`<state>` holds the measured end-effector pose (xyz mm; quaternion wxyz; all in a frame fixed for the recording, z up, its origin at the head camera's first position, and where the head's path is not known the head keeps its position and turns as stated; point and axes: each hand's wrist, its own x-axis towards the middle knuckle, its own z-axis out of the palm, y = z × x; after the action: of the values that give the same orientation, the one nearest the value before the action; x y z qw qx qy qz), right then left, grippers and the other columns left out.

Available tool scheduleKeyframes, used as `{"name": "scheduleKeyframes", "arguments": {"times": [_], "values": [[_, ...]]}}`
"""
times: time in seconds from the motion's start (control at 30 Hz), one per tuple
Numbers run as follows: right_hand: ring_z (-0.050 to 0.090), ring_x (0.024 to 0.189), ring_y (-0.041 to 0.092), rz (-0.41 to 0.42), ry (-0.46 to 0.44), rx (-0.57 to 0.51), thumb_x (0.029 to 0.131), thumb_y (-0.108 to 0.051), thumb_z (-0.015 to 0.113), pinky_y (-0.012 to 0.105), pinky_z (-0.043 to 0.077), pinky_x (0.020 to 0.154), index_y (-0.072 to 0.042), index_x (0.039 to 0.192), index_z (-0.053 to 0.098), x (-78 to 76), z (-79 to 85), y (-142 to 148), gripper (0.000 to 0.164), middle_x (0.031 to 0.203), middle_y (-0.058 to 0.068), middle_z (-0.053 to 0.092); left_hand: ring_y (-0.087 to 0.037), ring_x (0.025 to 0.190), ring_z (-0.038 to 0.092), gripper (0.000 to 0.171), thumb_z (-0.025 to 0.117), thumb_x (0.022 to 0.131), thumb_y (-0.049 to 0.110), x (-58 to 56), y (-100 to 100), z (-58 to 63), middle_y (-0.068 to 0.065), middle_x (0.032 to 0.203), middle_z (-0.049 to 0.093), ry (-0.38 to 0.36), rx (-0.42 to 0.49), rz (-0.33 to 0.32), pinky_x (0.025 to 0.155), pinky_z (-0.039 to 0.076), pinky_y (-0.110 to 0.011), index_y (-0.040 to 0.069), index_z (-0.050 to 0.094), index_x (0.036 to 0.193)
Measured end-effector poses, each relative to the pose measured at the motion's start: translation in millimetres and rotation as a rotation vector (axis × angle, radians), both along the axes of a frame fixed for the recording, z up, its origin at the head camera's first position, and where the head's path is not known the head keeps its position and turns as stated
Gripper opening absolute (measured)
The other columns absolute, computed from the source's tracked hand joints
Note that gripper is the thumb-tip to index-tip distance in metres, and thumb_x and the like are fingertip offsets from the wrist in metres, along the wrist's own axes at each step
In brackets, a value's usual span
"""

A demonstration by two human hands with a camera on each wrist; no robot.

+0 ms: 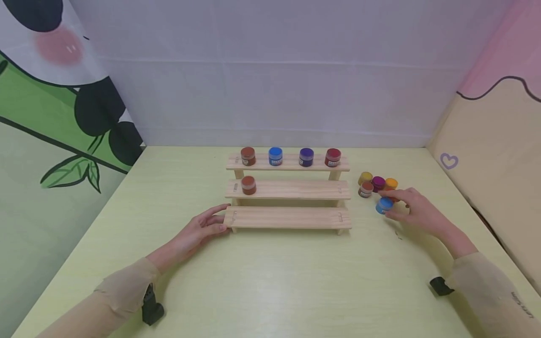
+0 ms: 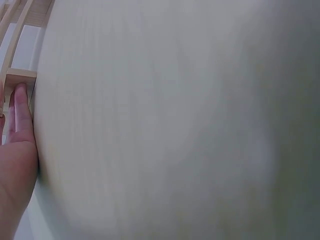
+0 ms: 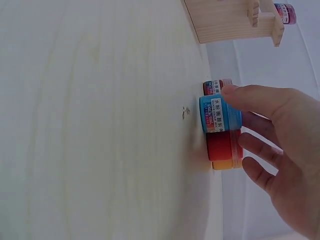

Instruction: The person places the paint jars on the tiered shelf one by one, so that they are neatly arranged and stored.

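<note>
A three-step wooden display rack stands on the table. My left hand grips the left end of its lowest step, thumb at the front; the left wrist view shows fingers against the wood. To the right of the rack, my right hand pinches a small blue paint jar between thumb and fingers. That jar has a white label with printed characters. Right beside it is a red jar, largely covered by my hand in the head view.
Near the blue jar stand a yellow jar, a purple one, an orange one and a brown one. The top step holds brown, blue, dark violet and dark red jars; another brown jar sits on the middle step.
</note>
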<state>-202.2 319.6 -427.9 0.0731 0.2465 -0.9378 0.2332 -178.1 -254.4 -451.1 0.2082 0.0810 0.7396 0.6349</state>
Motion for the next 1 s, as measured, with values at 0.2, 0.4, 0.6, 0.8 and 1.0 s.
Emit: {"name": "scheduleKeyframes", "arguments": {"times": [0.2,0.4,0.6,0.8,1.0], "values": [[0.054,0.095,0.017,-0.034,-0.08,0.011,0.086,-0.014,0.077,0.023,0.05,0.073,-0.008,0.133,0.06,1.7,-0.2,0.4,0.051,0.109,0.005,0.066,-0.004,0.117,0.062,0.068,0.062,0.098,0.022,-0.2,-0.1,0.3,-0.017,0.145,0.052,-0.005,0.002,0.004,0.098,0.05,-0.017,0.02,0.028,0.156],[0.055,0.086,0.01,-0.031,-0.097,-0.002,0.083,-0.007,0.077,0.019,0.054,0.072,-0.005,0.125,0.064,2.0,-1.2,0.9,0.044,0.101,0.003,0.066,-0.003,0.117,0.062,0.068,0.062,0.098,0.022,-0.6,-0.5,-0.4,-0.016,0.144,0.054,0.004,0.004,-0.004,0.097,0.05,-0.017,0.019,0.027,0.157],[0.054,0.083,0.004,-0.028,-0.095,-0.006,0.082,-0.007,0.078,0.016,0.053,0.071,-0.004,0.122,0.066,2.3,-2.2,0.8,0.042,0.097,0.002,0.065,-0.003,0.116,0.062,0.068,0.061,0.099,0.021,-0.6,-1.3,-1.4,-0.012,0.141,0.057,0.014,0.008,-0.013,0.097,0.05,-0.017,0.017,0.026,0.157],[0.052,0.081,0.0,-0.007,-0.006,-0.013,0.08,-0.006,0.08,0.019,0.053,0.068,-0.005,0.118,0.069,0.8,-2.8,-1.9,0.04,0.092,-0.002,0.064,-0.004,0.117,0.062,0.068,0.063,0.098,0.023,0.1,-0.4,-0.7,-0.013,0.142,0.055,-0.006,0.005,0.003,0.097,0.05,-0.017,0.02,0.028,0.156],[0.054,0.078,0.002,0.021,0.085,-0.037,0.078,-0.007,0.082,0.02,0.053,0.065,-0.005,0.116,0.07,-0.9,4.6,-6.6,0.04,0.09,-0.003,0.065,-0.004,0.118,0.061,0.068,0.062,0.098,0.023,0.9,0.1,0.7,-0.018,0.146,0.051,-0.002,-0.004,0.0,0.097,0.05,-0.017,0.021,0.027,0.157]]}}
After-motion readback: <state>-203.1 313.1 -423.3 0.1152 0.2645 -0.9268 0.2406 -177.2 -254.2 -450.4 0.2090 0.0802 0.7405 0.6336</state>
